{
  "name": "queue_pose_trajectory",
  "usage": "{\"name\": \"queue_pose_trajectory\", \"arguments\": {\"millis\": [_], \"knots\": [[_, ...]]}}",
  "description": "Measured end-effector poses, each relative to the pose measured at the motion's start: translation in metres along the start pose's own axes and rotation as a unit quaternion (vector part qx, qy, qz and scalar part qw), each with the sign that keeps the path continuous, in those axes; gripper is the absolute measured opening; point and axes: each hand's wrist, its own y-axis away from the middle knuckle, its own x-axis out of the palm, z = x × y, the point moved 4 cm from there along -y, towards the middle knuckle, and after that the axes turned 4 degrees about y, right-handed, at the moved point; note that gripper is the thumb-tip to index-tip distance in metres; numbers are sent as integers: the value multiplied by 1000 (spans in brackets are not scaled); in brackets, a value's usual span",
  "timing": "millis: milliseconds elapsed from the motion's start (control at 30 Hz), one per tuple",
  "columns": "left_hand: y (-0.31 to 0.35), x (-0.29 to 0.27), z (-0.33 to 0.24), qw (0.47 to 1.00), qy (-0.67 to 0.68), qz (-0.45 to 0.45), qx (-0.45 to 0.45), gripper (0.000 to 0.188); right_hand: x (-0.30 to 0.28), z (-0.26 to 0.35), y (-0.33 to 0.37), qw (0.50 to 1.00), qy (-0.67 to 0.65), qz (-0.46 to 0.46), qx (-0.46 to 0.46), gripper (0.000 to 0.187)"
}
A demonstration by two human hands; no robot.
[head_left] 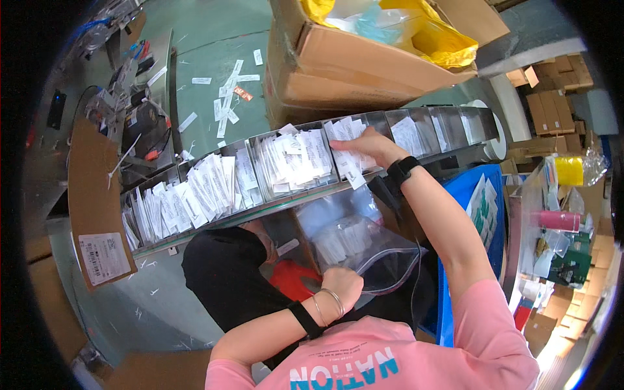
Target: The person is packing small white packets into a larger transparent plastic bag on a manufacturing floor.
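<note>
Head view. The right hand [365, 144] reaches far into a curved tray [273, 207] split into compartments, its fingers closed on white slips [348, 162] in the compartment right of centre. A black band [403, 170] circles that wrist. The left hand [342, 288], near the body, pinches the rim of a clear bag [364, 250] and holds its mouth open; more slips lie inside the bag. Bangles [328, 303] and a second black band sit on the left wrist. The tray's left and middle compartments are packed with upright slips; those at the far right are mostly clear sleeves. Beyond the tray stands a cardboard box [364, 62] with yellow wrapping inside. A blue bin [484, 195] stands at right, below the tray.
</note>
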Motion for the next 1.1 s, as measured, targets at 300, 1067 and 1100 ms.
{"name": "queue_pose_trajectory", "arguments": {"millis": [300, 1067, 1100], "knots": [[8, 6, 4, 999, 43, 7, 14, 19, 10, 10, 2, 994, -31, -104, 1, 79], [-136, -141, -19, 717, 675, -169, -27, 57, -66, -57, 162, 840, -495, 36, -220, 50], [-143, -129, -29, 723, 675, -139, -49, 52, -70, -70, 178, 838, -490, 27, -237, 50]]}}
